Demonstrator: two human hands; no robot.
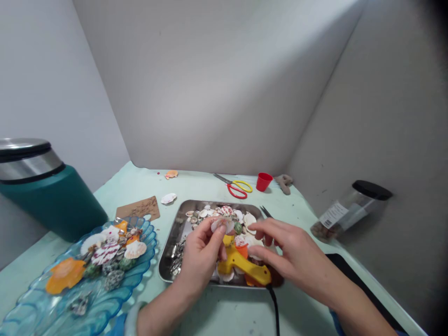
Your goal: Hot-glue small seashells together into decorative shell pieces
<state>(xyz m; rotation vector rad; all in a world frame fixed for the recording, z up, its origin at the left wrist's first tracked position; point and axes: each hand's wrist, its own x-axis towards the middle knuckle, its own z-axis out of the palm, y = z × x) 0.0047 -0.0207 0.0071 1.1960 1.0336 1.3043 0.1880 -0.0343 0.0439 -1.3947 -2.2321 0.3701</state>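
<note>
Between the thumb and fingers of my left hand (203, 249) is a pale, pinkish-white scallop shell (223, 226), held above a metal tray (164, 266). My right hand (289, 247) hovers over the tray's right side, thumb and fingers apart, with nothing visible in it. Under and between both hands lies a yellow glue gun (247, 268), its black cord running toward me. Around it the tray holds many shells, among them a red-speckled shell (227, 211), a green shell (238, 228) and an orange piece (242, 250). Small metal pieces (178, 254) fill its left part.
A blue scalloped plate (149, 242) of shells and a green bottle (52, 200) stand left. Behind the tray are a brown card (140, 209), a white shell (169, 199), scissors (234, 185) and a red cup (263, 181). A black-lidded jar (345, 212) stands right.
</note>
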